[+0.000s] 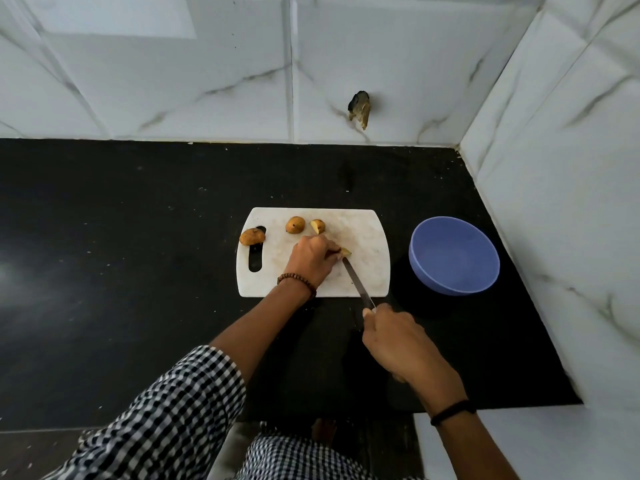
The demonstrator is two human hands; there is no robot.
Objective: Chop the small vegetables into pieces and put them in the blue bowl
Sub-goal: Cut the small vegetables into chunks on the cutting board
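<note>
Black countertop [138,237] is carrying a white cutting board [367,271] near the corner of the marble-patterned wall tiles [207,81]. The blue bowl [453,258] is sitting just beside the board's right edge, apart from it. The left hand [311,259] is resting on the middle of the board, its fingers curling down and pinching a small cut potato piece [345,252] against the surface. The right hand [391,341] is hovering over the counter just in front of the board's near edge, its fingers wrapping tightly round the handle of a knife [356,282]. The handle is hiding inside the fist, and the slim blade is reaching diagonally across the board, its tip meeting the pinched piece beside the left fingertips. Along the far side of the board, a whole small potato [252,236] is lying over the top of the handle slot at the left edge. A rounded potato [295,225] is sitting to its right, and a cut potato half [318,226] is showing its pale face just beside that one. A brown beaded bracelet [297,282] is circling the left wrist, below a rolled black-and-white checked sleeve [173,410], and a black band [453,412] is circling the right wrist. A dark chipped hole [360,109] is showing in the wall tile behind the board.
</note>
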